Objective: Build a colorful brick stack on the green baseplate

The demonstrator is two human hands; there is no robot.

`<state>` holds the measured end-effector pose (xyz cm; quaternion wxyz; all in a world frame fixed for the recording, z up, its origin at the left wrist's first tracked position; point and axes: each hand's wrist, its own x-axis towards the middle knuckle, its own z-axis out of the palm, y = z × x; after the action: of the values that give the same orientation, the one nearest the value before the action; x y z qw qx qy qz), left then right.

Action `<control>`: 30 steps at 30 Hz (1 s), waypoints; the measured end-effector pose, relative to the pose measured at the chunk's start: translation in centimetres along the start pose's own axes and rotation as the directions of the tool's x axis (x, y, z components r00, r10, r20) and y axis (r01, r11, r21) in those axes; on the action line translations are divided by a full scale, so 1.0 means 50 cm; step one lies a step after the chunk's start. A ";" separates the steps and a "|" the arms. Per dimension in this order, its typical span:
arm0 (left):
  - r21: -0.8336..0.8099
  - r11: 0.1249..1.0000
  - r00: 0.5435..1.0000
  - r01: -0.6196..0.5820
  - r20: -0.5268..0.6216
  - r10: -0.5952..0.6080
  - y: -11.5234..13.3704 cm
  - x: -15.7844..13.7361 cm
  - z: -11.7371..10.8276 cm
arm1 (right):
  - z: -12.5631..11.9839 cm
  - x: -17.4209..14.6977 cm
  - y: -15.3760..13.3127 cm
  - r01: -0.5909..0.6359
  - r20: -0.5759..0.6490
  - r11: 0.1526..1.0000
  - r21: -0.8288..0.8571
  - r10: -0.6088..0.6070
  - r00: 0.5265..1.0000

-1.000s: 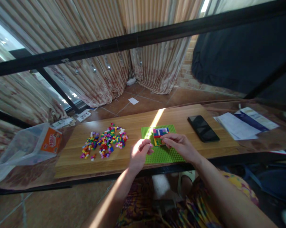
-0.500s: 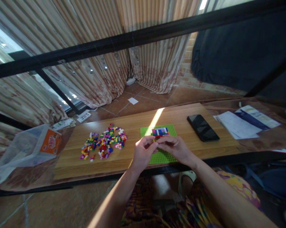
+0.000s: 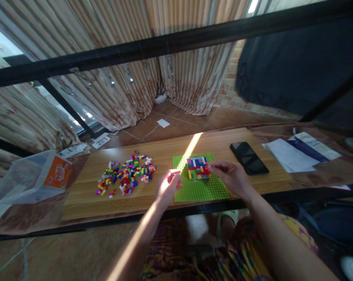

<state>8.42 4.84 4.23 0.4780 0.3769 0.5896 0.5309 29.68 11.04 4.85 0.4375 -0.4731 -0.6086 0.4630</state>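
Observation:
A green studded baseplate point(image 3: 201, 193) lies at the table's front edge. On it sits a flat build of small toy bricks point(image 3: 198, 168), with blue, white, red and yellow rows. My left hand point(image 3: 167, 186) hovers over the plate's left edge, thumb and fingers pinched together; whatever is between them is too small to make out. At the build's right side, my right hand point(image 3: 231, 173) has its fingertips closed beside the red bricks. A tiny pinkish spot shows at those fingertips, but I cannot tell whether it is a brick.
Loose bricks point(image 3: 135, 171) of many colours are spread left of the plate on the wooden board point(image 3: 161, 156). A black phone point(image 3: 249, 158) lies to the right, with papers point(image 3: 290, 154) beyond it. A clear plastic box point(image 3: 27, 179) with an orange label stands at the far left.
My hands have come apart from over the plate's middle, left hand going left, right hand going right. More of the brick build now shows between them.

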 end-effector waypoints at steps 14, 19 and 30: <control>0.297 0.939 0.978 -0.171 -0.065 0.198 -0.070 0.009 -0.125 | -0.009 0.014 0.037 0.019 0.004 0.958 -0.285 -0.018 1.000; 0.318 0.931 0.978 -0.180 -0.046 0.204 -0.071 0.009 -0.125 | -0.001 0.017 0.043 -0.128 0.002 0.992 -0.018 0.128 0.992; 0.335 0.925 0.977 -0.181 -0.045 0.208 -0.075 0.011 -0.127 | -0.004 0.017 0.038 -0.110 0.033 0.991 -0.071 0.112 0.993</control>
<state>2.41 3.10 0.29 0.3294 0.4866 0.6481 0.4844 30.03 12.15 3.11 0.3831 -0.5126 -0.6049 0.4738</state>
